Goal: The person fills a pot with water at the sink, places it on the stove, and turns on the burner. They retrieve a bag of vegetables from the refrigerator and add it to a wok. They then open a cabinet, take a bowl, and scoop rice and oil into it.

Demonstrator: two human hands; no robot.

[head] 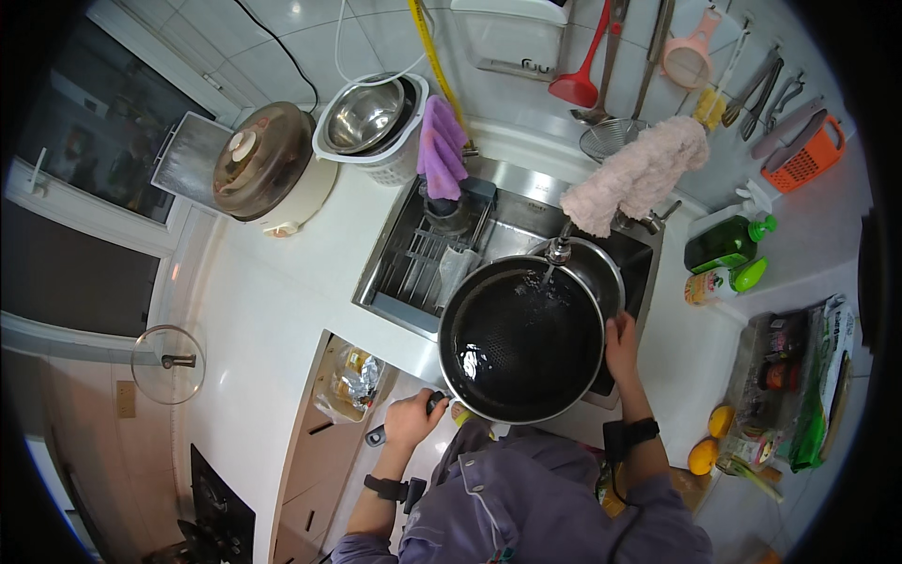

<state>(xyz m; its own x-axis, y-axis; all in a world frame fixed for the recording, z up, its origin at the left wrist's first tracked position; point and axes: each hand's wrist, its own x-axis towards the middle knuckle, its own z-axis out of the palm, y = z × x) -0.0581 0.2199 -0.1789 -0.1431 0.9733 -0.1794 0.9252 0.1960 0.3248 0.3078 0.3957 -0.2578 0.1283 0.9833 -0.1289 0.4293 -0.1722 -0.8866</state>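
Note:
A black wok (525, 345) with a metal rim is held over the front of the sink, and water from the faucet (559, 251) runs into it. My left hand (411, 419) is closed around its dark handle (376, 436). At the wok's right rim is my right hand (621, 345), its fingers partly hidden behind the edge, so its hold is unclear. Under the wok's far side a metal bowl (607, 271) shows in the sink. A drying rack (416, 264) with a whitish cloth (456, 273) spans the sink's left part.
A fluffy pink cover (634, 176) wraps the faucet's upper part. Purple cloth (442, 151) hangs at the back. Left stand stacked bowls (363, 116) and an electric pot (264, 166). Green bottles (722, 243) stand right. An open drawer (330, 381) juts out below the counter.

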